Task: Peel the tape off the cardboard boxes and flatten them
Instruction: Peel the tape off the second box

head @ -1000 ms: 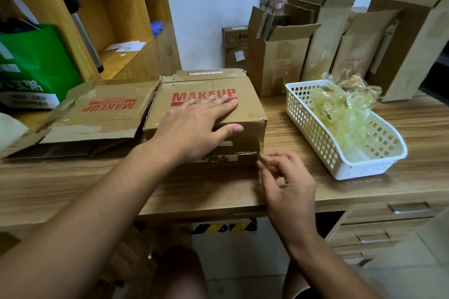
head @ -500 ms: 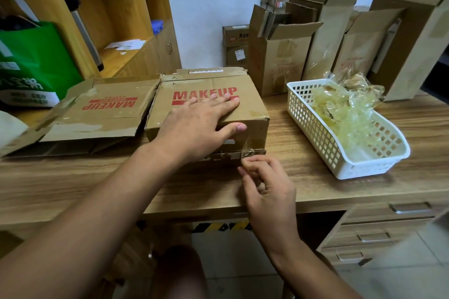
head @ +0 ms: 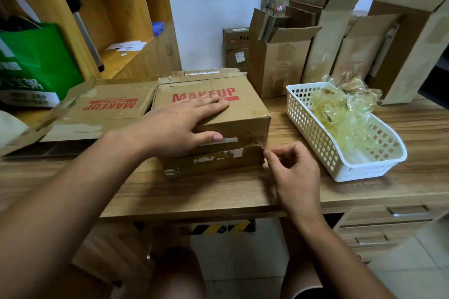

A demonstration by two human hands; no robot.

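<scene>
Head view: my left hand [head: 179, 124] lies flat on the box [head: 243, 116], fingers straight, pressing it down on the desk [head: 194, 192], thumb over the front edge. My right hand [head: 294, 172] pinches the loose end of the tape [head: 260, 142] at the box's front right corner. I judge the peel on this box has only just begun. Next comes 1 slow, steady pull along the front seam so the strip doesn't snap, then into the basket [head: 315, 133] beside it with the other wads.
</scene>
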